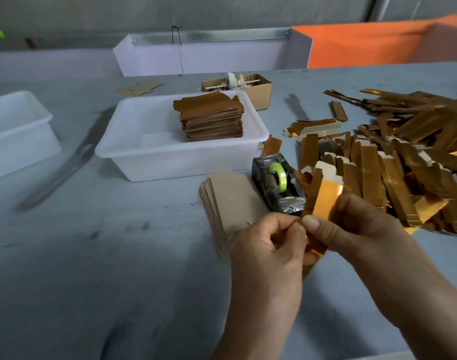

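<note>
A shiny gold-foil card box blank [323, 197] is held up over the table just in front of a black tape dispenser [276, 185] with a green roll. My left hand [270, 245] pinches the blank's lower left edge between thumb and fingers. My right hand [352, 224] grips the blank from the right, thumb on its face. The blank's lower part is hidden behind my fingers.
A big loose pile of gold blanks [404, 157] covers the right of the table. A stack of brown cards [230, 203] lies left of the dispenser. A white tub [133, 152] holds a stack of gold blanks [211, 118]; another white tub [16, 131] stands left, a cardboard box [261, 92] behind.
</note>
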{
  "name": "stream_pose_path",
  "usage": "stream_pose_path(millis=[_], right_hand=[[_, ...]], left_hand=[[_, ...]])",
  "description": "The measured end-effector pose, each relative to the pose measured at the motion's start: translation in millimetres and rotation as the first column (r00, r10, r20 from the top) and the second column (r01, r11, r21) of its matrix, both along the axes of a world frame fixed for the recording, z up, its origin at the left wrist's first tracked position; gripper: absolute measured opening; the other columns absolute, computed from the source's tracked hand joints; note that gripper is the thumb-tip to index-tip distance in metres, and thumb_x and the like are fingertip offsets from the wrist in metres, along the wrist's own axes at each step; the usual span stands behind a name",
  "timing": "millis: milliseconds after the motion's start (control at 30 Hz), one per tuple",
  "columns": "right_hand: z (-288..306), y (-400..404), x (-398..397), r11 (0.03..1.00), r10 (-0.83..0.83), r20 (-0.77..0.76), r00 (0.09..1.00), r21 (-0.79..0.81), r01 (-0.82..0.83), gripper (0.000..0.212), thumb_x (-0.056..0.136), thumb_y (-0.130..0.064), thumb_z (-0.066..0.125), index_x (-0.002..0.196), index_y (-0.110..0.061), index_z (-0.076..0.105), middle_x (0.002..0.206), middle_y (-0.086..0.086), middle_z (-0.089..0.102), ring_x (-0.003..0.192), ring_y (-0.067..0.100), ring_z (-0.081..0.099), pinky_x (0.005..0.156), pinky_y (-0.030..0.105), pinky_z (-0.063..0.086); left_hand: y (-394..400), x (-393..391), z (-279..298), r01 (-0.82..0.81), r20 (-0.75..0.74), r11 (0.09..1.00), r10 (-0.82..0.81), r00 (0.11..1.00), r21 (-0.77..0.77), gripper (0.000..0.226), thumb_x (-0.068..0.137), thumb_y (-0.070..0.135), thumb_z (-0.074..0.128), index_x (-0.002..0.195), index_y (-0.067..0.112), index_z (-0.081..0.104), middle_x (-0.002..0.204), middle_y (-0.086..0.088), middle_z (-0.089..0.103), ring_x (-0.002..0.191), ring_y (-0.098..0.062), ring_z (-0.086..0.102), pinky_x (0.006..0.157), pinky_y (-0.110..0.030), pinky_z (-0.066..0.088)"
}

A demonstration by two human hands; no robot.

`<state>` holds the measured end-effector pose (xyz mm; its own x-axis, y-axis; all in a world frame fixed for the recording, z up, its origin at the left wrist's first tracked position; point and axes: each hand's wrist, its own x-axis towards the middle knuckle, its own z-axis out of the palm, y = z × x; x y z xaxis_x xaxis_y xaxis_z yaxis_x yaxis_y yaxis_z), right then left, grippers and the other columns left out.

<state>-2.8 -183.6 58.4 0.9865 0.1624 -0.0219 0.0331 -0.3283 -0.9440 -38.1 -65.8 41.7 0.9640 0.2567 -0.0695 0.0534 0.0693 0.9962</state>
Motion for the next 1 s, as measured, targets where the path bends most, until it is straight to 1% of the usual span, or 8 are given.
stream_pose_path(millis=[167,367,500,633,700,767,900,1000], right_hand=[[-3,0,1,1.0,0.027,-0.098,0.995,-0.008,-0.028,0.034,0.064,-0.041,0.058,0.095,-0.028,0.065,0.083,-0.01,0.072,0.079,0.007,0.066,0.065,0.021,0.044],[-2,-5,6,0.995,0.094,-0.13,0.987,-0.017,-0.097,0.023,0.074,-0.033,0.058,0.096,-0.03,0.064,0.084,-0.016,0.072,0.079,-0.003,0.065,0.07,0.022,0.043],[-1,-8,17,0.999,0.038,-0.183,0.982,0.043,-0.031,0.02,0.084,-0.022,0.056,0.098,-0.037,0.057,0.09,-0.011,0.067,0.087,0.008,0.061,0.068,0.021,0.042],[7,-29,64,0.92,-0.226,0.114,0.967,-0.303,0.251,0.022,0.092,-0.029,0.052,0.115,-0.03,0.051,0.093,-0.004,0.059,0.079,0.015,0.056,0.059,0.027,0.041],[7,-39,86,0.717,-0.295,0.331,0.896,-0.543,0.437,0.038,0.094,-0.027,0.051,0.13,-0.024,0.042,0.118,0.013,0.054,0.101,0.03,0.052,0.074,0.042,0.049],[-6,-40,94,0.605,-0.255,0.448,0.857,-0.617,0.503,0.055,0.093,-0.018,0.051,0.143,-0.025,0.03,0.14,0.018,0.036,0.127,0.038,0.034,0.096,0.053,0.04],[-38,-30,88,0.609,-0.079,0.526,0.847,-0.647,0.459,0.054,0.093,-0.015,0.05,0.144,-0.017,0.033,0.147,0.014,0.034,0.135,0.036,0.024,0.107,0.051,0.028],[-49,-29,98,0.599,0.01,0.365,0.931,-0.748,0.287,0.052,0.095,-0.04,0.034,0.145,-0.027,0.031,0.153,0.005,0.026,0.142,0.03,0.013,0.113,0.05,0.02]], left_hand=[[5,-2,1,-0.004,-0.077,0.996,-0.003,0.997,-0.089,0.007,0.092,0.017,0.062,0.091,0.021,0.068,0.075,0.004,0.074,0.065,-0.014,0.073,0.056,-0.022,0.057],[15,5,0,0.016,-0.18,0.989,-0.043,0.983,-0.148,0.026,0.088,0.014,0.066,0.108,0.023,0.053,0.078,-0.001,0.074,0.058,-0.013,0.07,0.047,-0.021,0.052],[26,13,-4,0.0,-0.104,0.98,0.021,0.994,0.201,0.008,0.095,0.023,0.056,0.089,0.019,0.061,0.075,0.0,0.074,0.066,-0.008,0.071,0.052,-0.025,0.053],[40,26,-10,-0.267,0.09,0.611,0.304,0.948,0.745,0.012,0.094,0.027,0.055,0.096,0.022,0.066,0.093,0.003,0.067,0.089,-0.017,0.061,0.076,-0.03,0.045],[43,31,-16,-0.268,0.105,0.532,0.316,0.943,0.803,0.022,0.094,0.027,0.054,0.11,0.02,0.067,0.109,-0.001,0.062,0.103,-0.022,0.052,0.086,-0.031,0.038],[44,34,-23,-0.216,0.073,0.477,0.299,0.951,0.852,0.028,0.094,0.032,0.053,0.117,0.019,0.065,0.119,-0.003,0.057,0.108,-0.022,0.046,0.093,-0.03,0.034],[43,40,-33,-0.194,0.039,0.515,0.296,0.955,0.835,0.029,0.091,0.035,0.059,0.115,0.018,0.065,0.12,-0.004,0.051,0.11,-0.021,0.045,0.093,-0.026,0.033],[44,42,-39,-0.222,0.058,0.525,0.311,0.949,0.822,0.023,0.088,0.031,0.064,0.107,0.018,0.066,0.116,-0.003,0.051,0.108,-0.021,0.045,0.088,-0.025,0.033]])
